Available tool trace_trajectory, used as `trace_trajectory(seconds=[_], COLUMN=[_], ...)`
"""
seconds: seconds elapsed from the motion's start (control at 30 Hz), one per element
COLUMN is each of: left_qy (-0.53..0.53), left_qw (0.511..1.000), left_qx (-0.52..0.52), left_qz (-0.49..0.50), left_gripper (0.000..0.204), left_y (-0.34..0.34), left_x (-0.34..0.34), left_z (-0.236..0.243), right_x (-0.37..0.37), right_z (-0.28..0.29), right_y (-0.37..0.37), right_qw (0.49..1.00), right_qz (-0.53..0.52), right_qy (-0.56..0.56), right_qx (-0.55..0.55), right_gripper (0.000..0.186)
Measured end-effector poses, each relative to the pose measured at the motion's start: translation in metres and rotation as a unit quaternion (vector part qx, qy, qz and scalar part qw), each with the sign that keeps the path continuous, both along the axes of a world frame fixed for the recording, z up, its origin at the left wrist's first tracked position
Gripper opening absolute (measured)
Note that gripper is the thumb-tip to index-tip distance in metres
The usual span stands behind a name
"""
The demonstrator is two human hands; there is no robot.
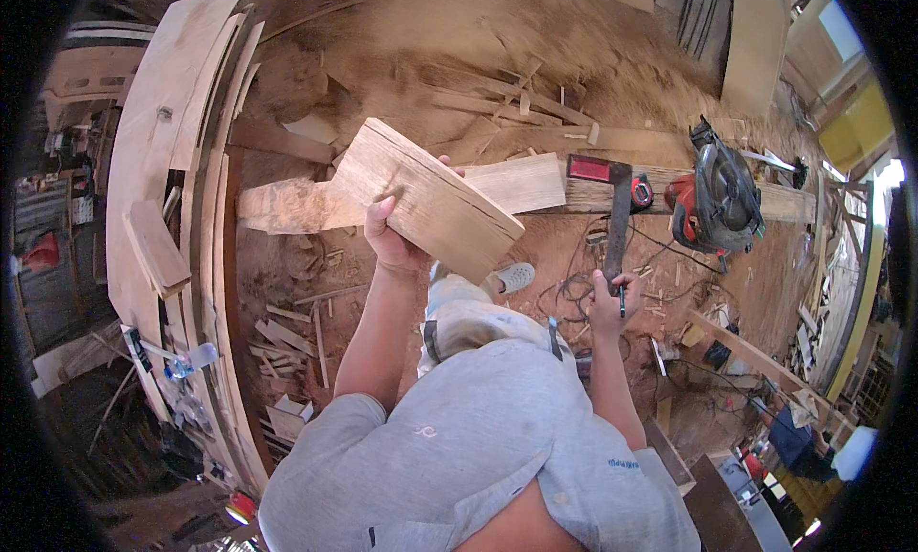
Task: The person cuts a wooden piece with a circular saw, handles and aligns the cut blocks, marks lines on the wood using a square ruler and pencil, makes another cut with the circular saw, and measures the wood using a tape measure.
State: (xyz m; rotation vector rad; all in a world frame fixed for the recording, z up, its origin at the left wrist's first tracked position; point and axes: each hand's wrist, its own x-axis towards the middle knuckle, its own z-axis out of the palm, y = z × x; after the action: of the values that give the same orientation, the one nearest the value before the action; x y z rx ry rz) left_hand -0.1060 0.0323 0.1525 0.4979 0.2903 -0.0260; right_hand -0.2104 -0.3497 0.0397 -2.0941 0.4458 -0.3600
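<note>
My left hand point(394, 241) grips a short, thick wooden board point(430, 203), thumb on its face and fingertips showing at the far edge. The board is held up and tilted, and dark cracks run along its far side. A try square point(619, 222) with a dark blade and a red-faced stock is in my right hand point(610, 303), its stock pointing away from me. Between the same fingers sits a slim dark pen or pencil point(622, 305). Beyond both hands, another pale board piece point(526, 182) lies on a long timber beam point(296, 208), partly hidden by the held board.
A circular saw point(717, 203) rests on the beam's right end, beside a red and black tape measure point(642, 190). Cables point(574, 294), offcuts and sawdust litter the floor. Long planks point(182, 102) are stacked at left. Another person point(803, 442) is at the lower right.
</note>
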Motion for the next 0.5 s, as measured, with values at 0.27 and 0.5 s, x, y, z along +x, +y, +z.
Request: trace_trajectory(seconds=[0.27,0.5], left_qy=[0.036,0.13], left_qw=[0.999,0.989], left_qx=[0.025,0.035], left_qz=[0.018,0.055], left_gripper=[0.085,0.072], left_y=[0.003,-0.003], left_x=[0.001,0.003], left_z=[-0.01,-0.027], right_x=[-0.005,-0.006], right_z=[0.001,0.0], right_y=[-0.003,-0.005], right_qw=[1.0,0.998], right_qz=[-0.022,-0.034], right_qy=[0.018,0.033], right_qx=[0.005,0.031], right_gripper=[0.038,0.036])
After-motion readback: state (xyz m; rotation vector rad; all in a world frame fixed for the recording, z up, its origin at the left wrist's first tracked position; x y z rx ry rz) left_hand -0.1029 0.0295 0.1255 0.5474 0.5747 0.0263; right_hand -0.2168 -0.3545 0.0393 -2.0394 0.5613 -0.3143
